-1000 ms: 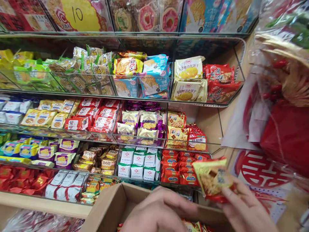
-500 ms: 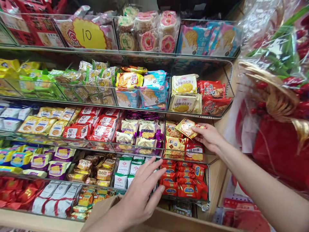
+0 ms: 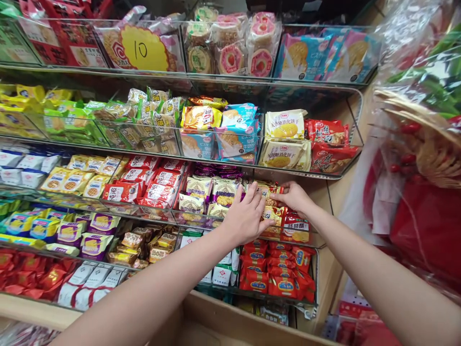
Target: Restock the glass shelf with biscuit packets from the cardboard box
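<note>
My right hand [image 3: 296,198] pinches the edge of a cream-and-gold cookie packet [image 3: 268,191] in the right-end compartment of the middle shelf. My left hand [image 3: 248,215] is open just left of it, fingers extended over the compartment divider and partly covering the packets. Cream-and-purple cookie packets [image 3: 197,187] lie left of my left fingertips. Below my right hand, a red-and-cream packet [image 3: 296,227] stands at the compartment's clear front. Whether my left fingers touch any packet, I cannot tell.
An open cardboard box [image 3: 230,312] sits below my arms. Red packets [image 3: 254,281] fill the tray under the hands. Clear shelf fronts [image 3: 309,168] run across. A plastic-wrapped red arrangement [image 3: 425,216] stands at right. A yellow tag [image 3: 144,48] reads 10.
My left hand has risen from above the box to the middle shelf compartment. My right hand has moved slightly left and lowered its packet among the others. The view has shifted slightly.
</note>
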`<state>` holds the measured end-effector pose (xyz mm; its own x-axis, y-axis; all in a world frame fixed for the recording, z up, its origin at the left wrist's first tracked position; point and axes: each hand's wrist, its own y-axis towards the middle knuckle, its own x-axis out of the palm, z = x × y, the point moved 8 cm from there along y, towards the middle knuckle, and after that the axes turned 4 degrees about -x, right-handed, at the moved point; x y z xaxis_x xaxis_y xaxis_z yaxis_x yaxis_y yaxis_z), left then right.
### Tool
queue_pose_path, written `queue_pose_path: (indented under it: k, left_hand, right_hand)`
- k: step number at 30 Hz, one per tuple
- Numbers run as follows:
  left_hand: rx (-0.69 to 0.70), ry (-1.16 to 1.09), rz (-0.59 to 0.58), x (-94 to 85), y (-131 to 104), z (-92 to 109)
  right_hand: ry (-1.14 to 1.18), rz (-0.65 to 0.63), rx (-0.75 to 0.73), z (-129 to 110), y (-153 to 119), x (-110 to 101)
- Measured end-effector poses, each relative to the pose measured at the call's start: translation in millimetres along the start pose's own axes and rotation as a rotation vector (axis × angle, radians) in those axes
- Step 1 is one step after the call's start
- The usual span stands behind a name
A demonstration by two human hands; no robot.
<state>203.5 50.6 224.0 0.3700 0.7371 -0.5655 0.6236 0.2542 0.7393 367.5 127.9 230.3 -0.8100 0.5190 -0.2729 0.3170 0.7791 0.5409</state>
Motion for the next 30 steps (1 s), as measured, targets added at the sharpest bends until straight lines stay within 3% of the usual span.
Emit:
queue_pose_path:
  k: [9, 18, 24, 26, 30]
  left_hand:
    - [-0.021, 0.011, -0.03, 1.8, 8, 2]
    - [-0.05, 0.042, -0.007, 3.7, 6, 3]
    - [-0.053, 0.03, 0.002, 4.4, 6, 3]
    - [-0.054, 0.022, -0.001, 5.1, 6, 2]
    - [-0.056, 0.007, -0.004, 6.2, 5, 2]
  right_hand:
    - [-0.192, -0.046, -0.055, 1, -9, -5]
    - [-0.27, 0.123, -0.154, -9, -26, -31]
    - [-0.29, 0.213, -0.234, -20, -54, -39]
    - [-0.288, 0.265, -0.321, -29, -70, -41]
    - [-0.378, 0.365, -0.664, -62, -125, -36]
